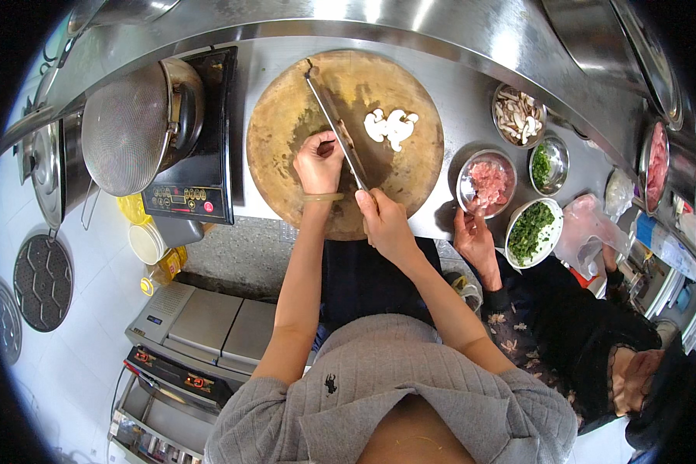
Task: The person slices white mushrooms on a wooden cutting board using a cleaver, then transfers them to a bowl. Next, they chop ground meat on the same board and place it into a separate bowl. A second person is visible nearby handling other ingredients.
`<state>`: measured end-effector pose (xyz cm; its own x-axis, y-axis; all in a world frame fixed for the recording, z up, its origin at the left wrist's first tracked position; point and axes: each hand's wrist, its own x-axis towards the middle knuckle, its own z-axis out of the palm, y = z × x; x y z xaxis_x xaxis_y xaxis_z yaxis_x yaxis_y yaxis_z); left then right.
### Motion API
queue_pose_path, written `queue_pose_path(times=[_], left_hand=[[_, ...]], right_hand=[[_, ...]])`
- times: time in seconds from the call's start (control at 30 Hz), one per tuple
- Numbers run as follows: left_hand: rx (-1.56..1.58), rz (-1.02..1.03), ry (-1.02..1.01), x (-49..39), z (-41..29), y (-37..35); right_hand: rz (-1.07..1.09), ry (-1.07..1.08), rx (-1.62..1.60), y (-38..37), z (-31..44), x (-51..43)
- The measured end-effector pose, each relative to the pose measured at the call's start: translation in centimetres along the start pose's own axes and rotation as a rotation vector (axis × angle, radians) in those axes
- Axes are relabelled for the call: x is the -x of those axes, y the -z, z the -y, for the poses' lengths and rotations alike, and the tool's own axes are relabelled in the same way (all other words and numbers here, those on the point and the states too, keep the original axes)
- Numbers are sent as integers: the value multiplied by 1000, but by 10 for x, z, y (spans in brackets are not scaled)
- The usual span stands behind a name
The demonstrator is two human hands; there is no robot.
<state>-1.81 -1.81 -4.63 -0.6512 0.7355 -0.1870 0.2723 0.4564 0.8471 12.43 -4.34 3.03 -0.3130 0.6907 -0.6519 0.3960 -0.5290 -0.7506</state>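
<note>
A round wooden chopping board (272,133) lies on the metal counter before me. My right hand (385,223) grips the handle of a kitchen knife (328,110), whose blade slants across the board towards the far left. Beside the blade, on its left, my left hand (319,162) is curled with fingertips by the steel. It steadies a dark brown mushroom piece (326,149), mostly hidden by the fingers. Brown-edged mushroom slices (344,134) lie along the blade's right side. Farther right on the board is a small heap of white mushroom slices (392,126).
Another person's hand (477,243) touches a metal bowl of minced meat (487,182) at right. Near it stand bowls of sliced mushrooms (520,116) and chopped greens (530,232). A mesh strainer (127,127) and pot sit over an induction cooker (191,200) at left. A metal shelf edge (348,29) crosses above.
</note>
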Motion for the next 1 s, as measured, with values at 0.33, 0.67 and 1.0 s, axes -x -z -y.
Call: queue_pose_path(times=[0.33, 0.67, 1.0], left_hand=[[38, 31, -32, 3, -10, 3], [139, 19, -26, 6, -7, 2], [189, 55, -58, 2, 4, 2]], right_hand=[[-10, 37, -25, -1, 1, -13], [201, -262, -549, 50, -5, -21], [106, -66, -407, 55, 4, 3]])
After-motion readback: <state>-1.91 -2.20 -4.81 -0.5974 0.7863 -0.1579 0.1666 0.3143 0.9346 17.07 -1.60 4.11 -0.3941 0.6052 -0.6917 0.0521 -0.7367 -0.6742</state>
